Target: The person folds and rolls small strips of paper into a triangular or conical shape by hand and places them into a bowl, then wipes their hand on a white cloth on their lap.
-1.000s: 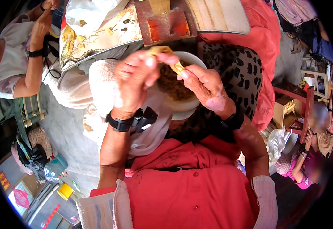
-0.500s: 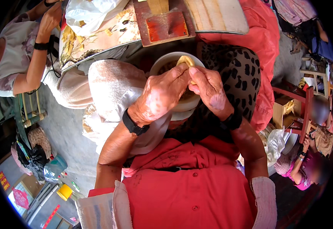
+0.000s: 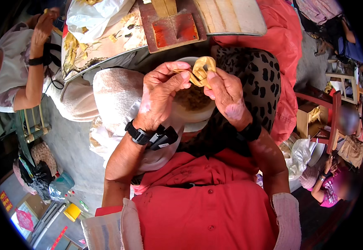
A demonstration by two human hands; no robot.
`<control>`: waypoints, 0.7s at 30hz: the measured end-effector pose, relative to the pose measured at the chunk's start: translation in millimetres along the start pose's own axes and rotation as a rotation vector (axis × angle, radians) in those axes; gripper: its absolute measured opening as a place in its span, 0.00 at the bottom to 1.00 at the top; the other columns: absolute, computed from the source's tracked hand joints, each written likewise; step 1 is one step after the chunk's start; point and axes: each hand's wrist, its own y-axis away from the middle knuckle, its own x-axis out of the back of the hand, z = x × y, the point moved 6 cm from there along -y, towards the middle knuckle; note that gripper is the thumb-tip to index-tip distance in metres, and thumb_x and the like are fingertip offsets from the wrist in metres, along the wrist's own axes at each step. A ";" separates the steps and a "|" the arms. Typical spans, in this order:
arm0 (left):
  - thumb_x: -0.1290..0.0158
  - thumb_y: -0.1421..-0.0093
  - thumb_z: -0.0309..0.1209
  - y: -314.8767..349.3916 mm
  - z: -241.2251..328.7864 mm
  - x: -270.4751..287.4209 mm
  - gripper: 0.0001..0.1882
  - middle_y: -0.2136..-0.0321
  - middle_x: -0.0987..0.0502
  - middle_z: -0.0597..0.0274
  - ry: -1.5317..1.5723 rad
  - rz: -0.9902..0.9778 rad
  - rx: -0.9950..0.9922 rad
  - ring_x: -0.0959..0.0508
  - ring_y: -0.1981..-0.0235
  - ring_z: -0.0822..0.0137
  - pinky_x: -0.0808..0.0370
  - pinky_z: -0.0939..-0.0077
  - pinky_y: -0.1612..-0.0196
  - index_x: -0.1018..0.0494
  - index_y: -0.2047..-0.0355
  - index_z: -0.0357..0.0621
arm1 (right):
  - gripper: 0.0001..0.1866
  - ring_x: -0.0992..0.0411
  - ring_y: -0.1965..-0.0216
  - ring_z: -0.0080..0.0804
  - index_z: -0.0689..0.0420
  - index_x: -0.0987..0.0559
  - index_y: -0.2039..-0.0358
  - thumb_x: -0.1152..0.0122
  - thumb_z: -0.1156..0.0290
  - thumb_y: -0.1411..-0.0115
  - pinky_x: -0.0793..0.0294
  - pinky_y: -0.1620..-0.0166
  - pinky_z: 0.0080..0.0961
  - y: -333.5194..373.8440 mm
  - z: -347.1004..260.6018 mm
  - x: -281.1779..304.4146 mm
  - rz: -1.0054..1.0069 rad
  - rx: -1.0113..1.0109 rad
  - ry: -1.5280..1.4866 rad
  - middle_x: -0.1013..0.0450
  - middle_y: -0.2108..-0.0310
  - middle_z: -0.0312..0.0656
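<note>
A pale yellow, flat strip (image 3: 205,63) is bent into a loop above the container in my lap. My left hand (image 3: 161,92) pinches its thin left end between thumb and fingers. Closed on the loop's lower right side, my right hand (image 3: 228,92) holds the strip with the thumb on top. Below both hands stands a round white container (image 3: 198,115) with brownish-yellow pieces (image 3: 193,98) in it, partly hidden by my hands. What the strip is made of I cannot make out.
Ahead is a table board (image 3: 231,18) with a red-topped wooden block (image 3: 175,31), a white plastic bag (image 3: 99,21) and yellow scraps (image 3: 76,46). A co-worker's arm (image 3: 33,75) is at the far left. A red stool (image 3: 333,121) stands at the right.
My left hand has moved left and turned, drawing an end of the strip away from my right hand. The strip's loop has opened wider. The container's contents show more.
</note>
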 end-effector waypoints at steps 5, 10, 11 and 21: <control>0.47 0.42 0.21 0.0 -0.2 -7.9 0.12 0.65 0.24 0.60 0.124 0.040 0.050 0.23 0.65 0.74 0.25 0.84 0.61 0.29 0.57 0.33 | 0.12 0.46 0.81 0.18 0.64 0.30 0.72 0.54 0.70 0.35 0.42 0.78 0.19 0.1 1.9 -4.3 -0.085 0.049 0.117 0.41 0.85 0.33; 0.48 0.41 0.22 1.9 -4.1 0.7 0.11 0.60 0.25 0.56 0.046 -0.029 0.057 0.24 0.62 0.72 0.26 0.79 0.57 0.27 0.58 0.32 | 0.11 0.45 0.83 0.20 0.64 0.30 0.74 0.53 0.71 0.36 0.40 0.78 0.22 -0.4 -1.8 -7.8 -0.087 0.100 0.198 0.40 0.85 0.36; 0.49 0.41 0.22 2.8 -3.8 0.0 0.11 0.56 0.26 0.54 0.018 -0.042 0.063 0.24 0.59 0.69 0.27 0.77 0.54 0.27 0.57 0.31 | 0.11 0.45 0.83 0.20 0.64 0.30 0.74 0.53 0.71 0.36 0.40 0.78 0.22 -0.4 -2.1 -7.1 -0.088 0.099 0.199 0.40 0.85 0.36; 0.48 0.45 0.18 9.5 16.1 -15.3 0.06 0.50 0.30 0.51 -0.256 -0.079 -0.243 0.28 0.53 0.65 0.33 0.70 0.48 0.23 0.66 0.33 | 0.09 0.37 0.85 0.29 0.64 0.31 0.74 0.52 0.75 0.38 0.37 0.78 0.26 1.7 -2.1 -14.5 -0.098 0.177 0.264 0.35 0.85 0.42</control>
